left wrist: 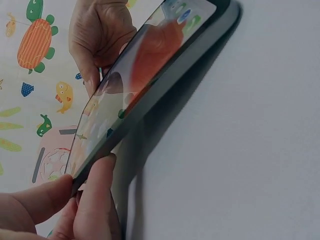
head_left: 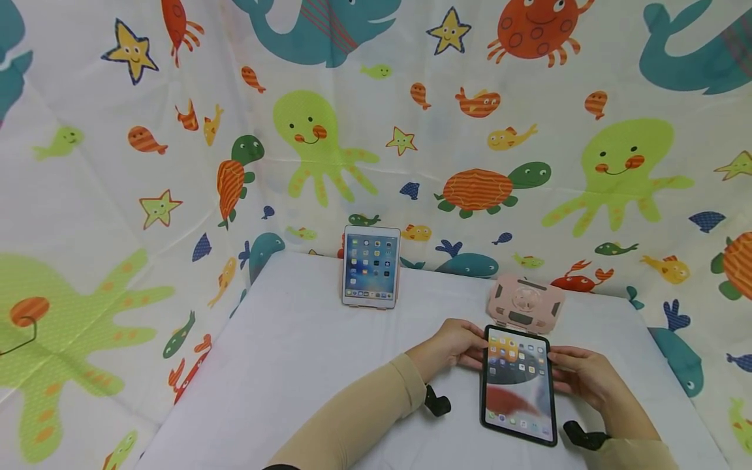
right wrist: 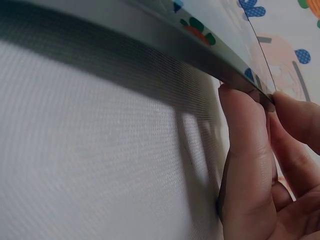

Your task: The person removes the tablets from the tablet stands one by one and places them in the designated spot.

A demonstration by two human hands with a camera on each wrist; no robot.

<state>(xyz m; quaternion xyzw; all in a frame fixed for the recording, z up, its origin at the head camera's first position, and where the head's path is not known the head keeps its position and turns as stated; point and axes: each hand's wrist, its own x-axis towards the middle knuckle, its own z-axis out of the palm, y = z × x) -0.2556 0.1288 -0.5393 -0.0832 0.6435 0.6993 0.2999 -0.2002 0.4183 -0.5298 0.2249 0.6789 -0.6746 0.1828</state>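
Note:
A black-edged tablet (head_left: 519, 385) with a lit home screen lies between the two hands, its upper end raised off the white table in the wrist views. My left hand (head_left: 455, 344) pinches its left edge near the top, thumb above and fingers beneath, as the left wrist view shows with the tablet (left wrist: 145, 70) seen edge-on. On the opposite edge, my right hand (head_left: 587, 375) grips it the same way; the right wrist view has the thumb and fingers (right wrist: 247, 150) at the rim. Just beyond the tablet's top edge stands a pink case or stand (head_left: 537, 301) with dark pads and a round emblem.
A smaller white tablet (head_left: 371, 266) with its screen lit leans upright on a pinkish stand at the back of the white table (head_left: 305, 365). Behind the table hangs a cloth (head_left: 411, 143) printed with sea animals. Black straps or mounts (head_left: 437, 400) sit at both wrists.

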